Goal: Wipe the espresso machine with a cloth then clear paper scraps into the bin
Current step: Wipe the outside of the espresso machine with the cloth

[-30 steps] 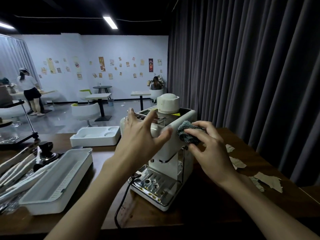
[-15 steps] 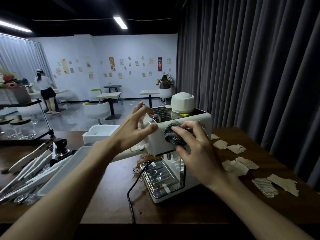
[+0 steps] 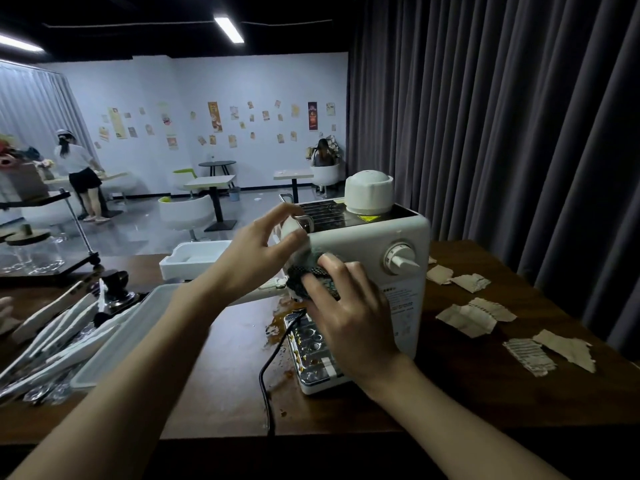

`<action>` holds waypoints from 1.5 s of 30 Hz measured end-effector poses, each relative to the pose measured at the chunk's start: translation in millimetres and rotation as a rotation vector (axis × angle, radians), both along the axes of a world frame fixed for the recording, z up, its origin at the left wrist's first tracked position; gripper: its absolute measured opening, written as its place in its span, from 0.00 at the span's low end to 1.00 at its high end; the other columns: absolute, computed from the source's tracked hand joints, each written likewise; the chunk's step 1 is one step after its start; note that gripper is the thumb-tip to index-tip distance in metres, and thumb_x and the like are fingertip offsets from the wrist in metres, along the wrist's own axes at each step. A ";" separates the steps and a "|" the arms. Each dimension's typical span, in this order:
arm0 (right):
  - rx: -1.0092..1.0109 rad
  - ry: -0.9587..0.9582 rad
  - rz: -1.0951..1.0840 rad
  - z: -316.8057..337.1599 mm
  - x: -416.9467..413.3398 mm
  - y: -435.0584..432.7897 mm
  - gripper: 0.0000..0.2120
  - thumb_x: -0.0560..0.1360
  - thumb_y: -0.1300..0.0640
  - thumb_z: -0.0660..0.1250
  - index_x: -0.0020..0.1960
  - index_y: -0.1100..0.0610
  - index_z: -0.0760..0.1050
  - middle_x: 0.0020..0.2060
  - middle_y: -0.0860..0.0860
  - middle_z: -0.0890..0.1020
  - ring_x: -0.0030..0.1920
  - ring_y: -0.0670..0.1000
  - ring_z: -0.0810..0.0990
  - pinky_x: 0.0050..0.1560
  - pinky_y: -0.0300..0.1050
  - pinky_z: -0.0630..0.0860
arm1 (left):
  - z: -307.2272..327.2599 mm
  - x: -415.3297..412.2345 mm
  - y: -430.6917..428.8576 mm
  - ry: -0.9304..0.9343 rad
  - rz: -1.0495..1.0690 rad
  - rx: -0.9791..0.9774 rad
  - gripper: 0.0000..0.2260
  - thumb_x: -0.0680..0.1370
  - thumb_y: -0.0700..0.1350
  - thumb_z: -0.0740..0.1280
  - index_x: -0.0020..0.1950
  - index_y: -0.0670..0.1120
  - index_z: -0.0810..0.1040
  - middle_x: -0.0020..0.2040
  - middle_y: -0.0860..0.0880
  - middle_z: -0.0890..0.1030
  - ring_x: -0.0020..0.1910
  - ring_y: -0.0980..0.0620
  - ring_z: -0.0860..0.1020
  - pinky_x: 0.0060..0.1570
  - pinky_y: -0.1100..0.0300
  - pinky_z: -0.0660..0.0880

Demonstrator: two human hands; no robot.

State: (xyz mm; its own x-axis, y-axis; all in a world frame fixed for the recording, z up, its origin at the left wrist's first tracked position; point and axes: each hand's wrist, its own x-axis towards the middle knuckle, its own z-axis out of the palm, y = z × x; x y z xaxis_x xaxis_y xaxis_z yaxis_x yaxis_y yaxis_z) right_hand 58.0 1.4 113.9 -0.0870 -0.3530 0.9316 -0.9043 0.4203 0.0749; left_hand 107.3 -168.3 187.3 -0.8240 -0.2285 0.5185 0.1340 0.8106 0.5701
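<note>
Head view: as espresso machine (image 3: 381,244) is finishing turn, dial side is now facing camera, so wiping is moving to fresh panel.
- Right hand (image 3: 349,317) is gripping cloth (image 3: 308,275), pressing it on panel.
- Left hand (image 3: 252,258) is clutching upper corner at 10 o'clock.
- Paper scraps (image 3: 467,317) are lying untouched at 3 o'clock.
- Table (image 3: 221,386) edge is running at 6 o'clock.
- Tray (image 3: 121,344) is crowding 9 o'clock.
- Bin is not showing.
</note>
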 end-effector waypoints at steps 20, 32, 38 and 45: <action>-0.105 -0.137 0.042 3.4 1.0 -5.1 0.09 0.75 0.63 0.70 0.55 0.61 0.81 0.57 0.60 0.80 0.51 0.60 0.78 0.50 0.55 0.77 | 4.2 4.6 2.4 -0.029 -0.008 -0.001 0.23 0.77 0.61 0.61 0.70 0.56 0.72 0.67 0.52 0.78 0.67 0.52 0.76 0.69 0.43 0.70; 0.030 -0.023 0.067 6.8 0.7 -2.4 0.11 0.77 0.63 0.65 0.58 0.60 0.80 0.51 0.55 0.81 0.47 0.58 0.79 0.42 0.54 0.77 | 3.2 3.9 -2.4 -0.008 -0.025 0.043 0.15 0.76 0.60 0.61 0.63 0.61 0.73 0.65 0.52 0.79 0.68 0.52 0.75 0.70 0.42 0.69; -0.161 -0.154 -0.018 31.5 -17.3 8.5 0.14 0.71 0.66 0.72 0.56 0.62 0.80 0.51 0.57 0.80 0.51 0.60 0.79 0.49 0.54 0.77 | 2.5 3.9 -3.4 -0.002 -0.009 0.028 0.12 0.77 0.62 0.60 0.59 0.66 0.71 0.65 0.55 0.78 0.67 0.51 0.75 0.68 0.40 0.70; 0.135 -0.014 0.039 10.4 -10.5 14.3 0.12 0.71 0.66 0.71 0.54 0.62 0.80 0.52 0.58 0.80 0.48 0.60 0.79 0.41 0.55 0.79 | 3.2 5.3 -4.3 -0.003 -0.026 0.039 0.14 0.77 0.59 0.60 0.62 0.62 0.72 0.67 0.52 0.77 0.69 0.51 0.74 0.70 0.39 0.69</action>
State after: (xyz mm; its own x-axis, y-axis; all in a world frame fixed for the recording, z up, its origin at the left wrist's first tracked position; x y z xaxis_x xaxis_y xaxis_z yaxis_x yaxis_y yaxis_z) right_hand 47.5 15.7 124.3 -0.0837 -0.4784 0.8742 -0.9209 0.3722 0.1155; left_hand 112.6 -172.6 190.5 -0.8316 -0.2270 0.5068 0.1528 0.7838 0.6019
